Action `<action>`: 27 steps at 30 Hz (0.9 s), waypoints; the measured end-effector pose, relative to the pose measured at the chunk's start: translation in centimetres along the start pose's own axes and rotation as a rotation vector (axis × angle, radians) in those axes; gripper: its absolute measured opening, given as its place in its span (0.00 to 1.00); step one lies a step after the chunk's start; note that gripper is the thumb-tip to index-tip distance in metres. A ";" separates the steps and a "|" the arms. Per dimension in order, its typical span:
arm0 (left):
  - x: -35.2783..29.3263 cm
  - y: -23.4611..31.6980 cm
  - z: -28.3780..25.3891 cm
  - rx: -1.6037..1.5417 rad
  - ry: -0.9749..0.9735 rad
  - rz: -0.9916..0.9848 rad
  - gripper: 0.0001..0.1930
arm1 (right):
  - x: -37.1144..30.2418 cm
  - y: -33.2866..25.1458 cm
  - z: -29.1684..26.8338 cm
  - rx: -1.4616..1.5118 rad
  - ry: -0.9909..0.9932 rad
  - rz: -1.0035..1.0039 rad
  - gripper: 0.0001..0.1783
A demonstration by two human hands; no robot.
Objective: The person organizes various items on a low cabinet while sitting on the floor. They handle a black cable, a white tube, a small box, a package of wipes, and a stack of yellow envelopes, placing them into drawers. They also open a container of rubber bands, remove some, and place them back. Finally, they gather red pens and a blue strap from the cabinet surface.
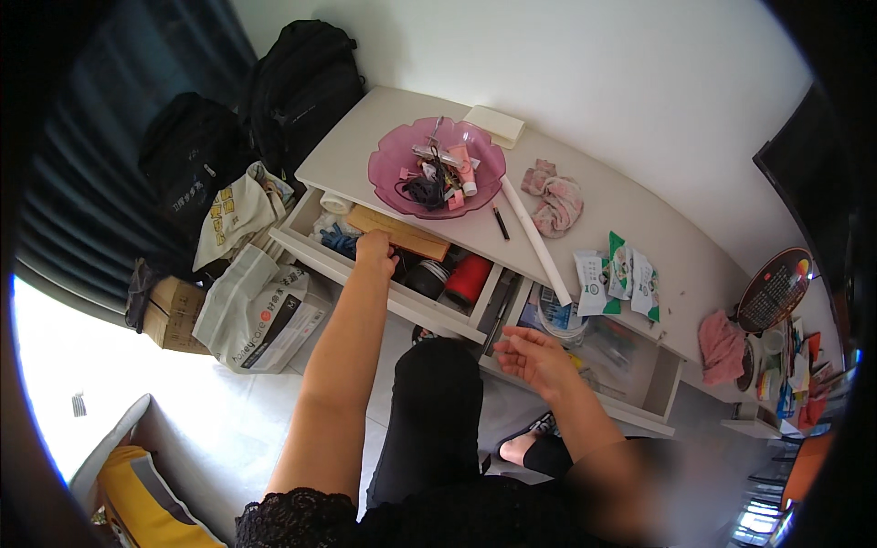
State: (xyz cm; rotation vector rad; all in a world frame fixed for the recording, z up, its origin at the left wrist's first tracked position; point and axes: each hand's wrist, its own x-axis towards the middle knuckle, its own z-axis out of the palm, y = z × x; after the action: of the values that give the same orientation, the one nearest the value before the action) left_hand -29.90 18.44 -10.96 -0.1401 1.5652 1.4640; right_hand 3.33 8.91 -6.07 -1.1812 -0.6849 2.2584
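Black lace sleeve (297,519) in the foreground; left hand (373,248) at the left drawer (438,320)

Cut off by the lower edge, the sleeve leads to a bare forearm; a grey blur hides the right upper arm. Fingers of the left hand touch the near edge of a wooden board (406,237), which lies inside the left drawer. Their tips are concealed, so I cannot tell whether this grip is clamped on the board or merely resting there. The right hand (539,363) hangs over the right drawer (660,393), its grip apart, fingers loosely curled. Near the board lies a red cylinder (469,279); a dark rounded object (426,279) just beside it is hard to identify. On the worktop (352,142), a pink bowl (388,173) holds tangled small items, only partly distinguishable. Dark lettering and a black label mark a white plastic package (233,310); pale characters, a black bag (183,137); yellow ones, a cream cloth bag (233,215). Green-and-white packets (594,283) bear print too small to read.
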 end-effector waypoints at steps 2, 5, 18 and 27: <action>0.6 -0.1 -0.1 0.021 0.031 0.011 0.15 | -0.2 0.2 -0.1 -0.005 0.003 0.002 0.17; 2.3 -0.6 -0.8 0.007 -0.072 0.056 0.13 | -0.5 0.4 0.2 -0.004 -0.012 0.012 0.17; -8.1 -2.7 -2.5 -0.020 -0.207 0.444 0.26 | -6.5 2.3 -2.2 0.079 0.056 -0.059 0.16; -19.1 -8.3 -7.1 0.015 -0.390 0.849 0.21 | -15.8 5.4 -5.2 0.189 0.165 -0.160 0.16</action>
State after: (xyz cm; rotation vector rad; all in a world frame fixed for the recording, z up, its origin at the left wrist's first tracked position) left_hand -18.14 0.80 -5.16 0.8679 1.3534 1.9528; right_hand 14.55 -4.02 -2.68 -1.1613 -0.4732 2.0189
